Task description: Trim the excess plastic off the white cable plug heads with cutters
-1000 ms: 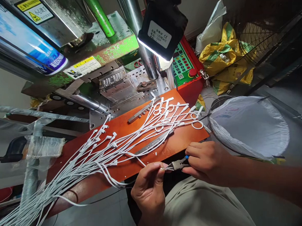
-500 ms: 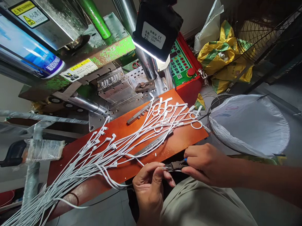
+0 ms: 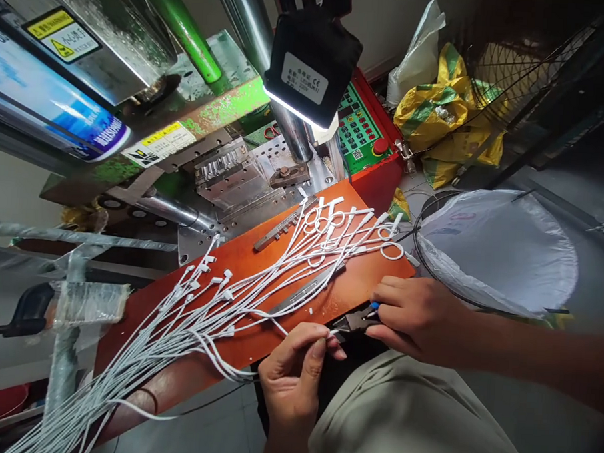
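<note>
My left hand [image 3: 296, 370] is closed in a pinch at the front edge of the board, holding a small white cable end [image 3: 333, 332] between thumb and forefinger. My right hand [image 3: 413, 318] is wrapped round a pair of pliers [image 3: 361, 318] with a bit of blue showing at the handle. The jaws point left and lie right beside the cable end; whether they touch it I cannot tell. Most of the handles are hidden in my palm. Beyond both hands, a bundle of white cables [image 3: 192, 328] with white plugs and looped ends spreads across the orange-brown board [image 3: 374, 283].
Behind the board stands a press with a metal mold [image 3: 224, 166], lit by a black lamp [image 3: 313, 67]. Two metal bars, one of them a toothed bar [image 3: 282, 225], lie on the board. At right are a red control box [image 3: 379, 180] and a white-lined bin [image 3: 506, 249].
My left hand has shifted slightly left with the cable end. The pliers have tilted a little, and their jaws now look parted. The cables on the board lie as before.
</note>
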Motion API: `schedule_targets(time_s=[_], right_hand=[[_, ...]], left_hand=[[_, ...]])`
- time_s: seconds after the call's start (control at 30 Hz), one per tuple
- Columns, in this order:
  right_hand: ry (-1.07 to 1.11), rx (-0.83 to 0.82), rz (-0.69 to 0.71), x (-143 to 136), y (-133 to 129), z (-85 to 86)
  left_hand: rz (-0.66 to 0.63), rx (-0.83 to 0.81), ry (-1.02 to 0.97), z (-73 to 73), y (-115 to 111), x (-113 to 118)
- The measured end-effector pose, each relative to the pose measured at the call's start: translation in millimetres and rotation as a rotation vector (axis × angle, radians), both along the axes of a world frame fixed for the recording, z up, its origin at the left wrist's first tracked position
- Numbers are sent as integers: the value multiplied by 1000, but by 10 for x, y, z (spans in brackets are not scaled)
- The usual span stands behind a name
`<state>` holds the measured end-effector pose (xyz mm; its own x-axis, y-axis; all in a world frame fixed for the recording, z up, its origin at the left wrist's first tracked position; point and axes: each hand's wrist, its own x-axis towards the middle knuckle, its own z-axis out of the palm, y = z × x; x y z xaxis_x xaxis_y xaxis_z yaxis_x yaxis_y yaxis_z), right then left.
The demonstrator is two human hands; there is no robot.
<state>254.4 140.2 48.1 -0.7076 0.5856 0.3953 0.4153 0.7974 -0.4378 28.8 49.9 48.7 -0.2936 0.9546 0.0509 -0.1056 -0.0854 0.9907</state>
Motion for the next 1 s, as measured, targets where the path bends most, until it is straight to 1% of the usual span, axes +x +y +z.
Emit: schedule_targets(time_s=[0.1, 0.23, 0.4, 0.53, 0.73, 0.87, 0.93, 1.0], right_hand=[[-36, 98, 28, -9, -25, 47], [-86, 171, 40, -6, -25, 105], [-117, 230, 66, -25, -7, 164], [-130, 249, 78, -48, -12, 170], [-135, 176, 107, -50, -22, 157], [-58, 96, 116, 35, 10, 127], [4, 19, 81, 99, 38, 99], [73, -131, 6, 139, 55, 70]], left_hand=[[-4, 55, 108, 6, 3, -15], [5, 92, 191, -6, -13, -24], [40, 75, 199, -28, -33, -34], [51, 21, 172, -47, -48, -61], [33, -30, 106, -53, -50, -60], [43, -37, 82, -40, -37, -47], [48, -41, 57, -31, -34, -43], [36, -33, 31, -17, -32, -33]])
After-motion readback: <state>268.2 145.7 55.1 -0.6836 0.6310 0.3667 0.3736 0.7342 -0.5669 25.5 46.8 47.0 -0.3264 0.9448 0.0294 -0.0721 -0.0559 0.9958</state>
